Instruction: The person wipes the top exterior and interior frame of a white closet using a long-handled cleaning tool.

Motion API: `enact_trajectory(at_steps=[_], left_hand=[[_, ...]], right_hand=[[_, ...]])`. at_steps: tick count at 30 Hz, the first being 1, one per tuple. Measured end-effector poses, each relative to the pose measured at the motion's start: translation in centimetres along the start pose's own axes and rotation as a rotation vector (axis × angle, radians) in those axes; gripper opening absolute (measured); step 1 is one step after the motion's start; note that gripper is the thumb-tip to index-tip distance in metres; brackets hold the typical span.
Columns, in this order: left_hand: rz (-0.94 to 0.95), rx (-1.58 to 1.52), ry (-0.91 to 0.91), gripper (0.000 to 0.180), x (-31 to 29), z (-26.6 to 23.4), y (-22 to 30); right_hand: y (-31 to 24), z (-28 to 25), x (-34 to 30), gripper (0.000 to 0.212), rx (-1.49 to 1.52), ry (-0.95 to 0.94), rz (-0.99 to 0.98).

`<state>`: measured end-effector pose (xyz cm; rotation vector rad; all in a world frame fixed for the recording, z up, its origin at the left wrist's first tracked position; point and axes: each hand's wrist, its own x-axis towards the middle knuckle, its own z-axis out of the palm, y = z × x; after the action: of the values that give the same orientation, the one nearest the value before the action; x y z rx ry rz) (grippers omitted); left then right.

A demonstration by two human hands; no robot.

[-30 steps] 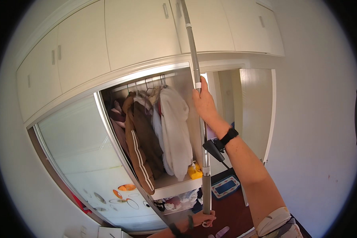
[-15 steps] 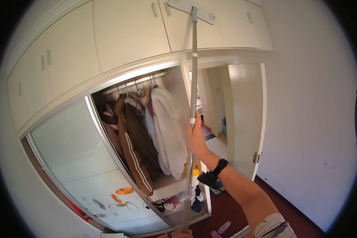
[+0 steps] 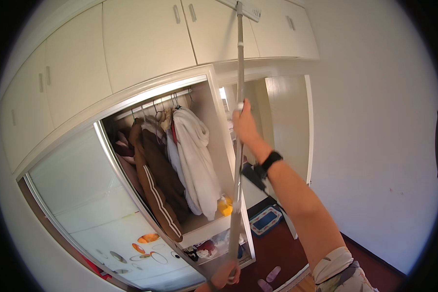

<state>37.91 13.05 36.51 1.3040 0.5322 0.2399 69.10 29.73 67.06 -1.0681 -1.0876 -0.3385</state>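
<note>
A long grey mop pole [image 3: 239, 73] rises up the middle of the view, and its flat white head [image 3: 246, 9] presses against the upper cupboard doors [image 3: 146, 39]. My right hand [image 3: 243, 121] grips the pole high up; a black watch sits on that wrist. At the picture's lower edge my left hand [image 3: 225, 275] holds the pole's bottom end. Behind the pole stands an open wardrobe [image 3: 180, 160] with a white robe [image 3: 194, 155] and a brown striped jacket [image 3: 153, 180] on hangers.
The sliding wardrobe door [image 3: 82, 204] fills the lower left. A yellow object [image 3: 224, 205] sits on the wardrobe shelf. A doorway [image 3: 282, 136] opens on the right with a blue mat [image 3: 265, 220] on dark red floor. Pink slippers [image 3: 267, 277] lie nearby. A white wall [image 3: 374, 121] runs right.
The view has shifted and the mop head has come into sight on the upper cupboard doors. My right hand now sits lower along the pole than one second ago.
</note>
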Motion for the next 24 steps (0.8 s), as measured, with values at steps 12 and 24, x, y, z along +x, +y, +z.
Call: enact_trajectory(at_steps=[12,24], left_hand=[[0.119,0.074,0.048,0.049,-10.4,-2.1,-7.7],[0.219,0.006,0.192,0.039,-1.3,-2.8,-1.5]], right_hand=[[-2.6,1.7,-14.4,0.061,0.153,-0.137,0.174],[-1.0,0.9,0.5,0.057,0.07,-0.075,0.09]])
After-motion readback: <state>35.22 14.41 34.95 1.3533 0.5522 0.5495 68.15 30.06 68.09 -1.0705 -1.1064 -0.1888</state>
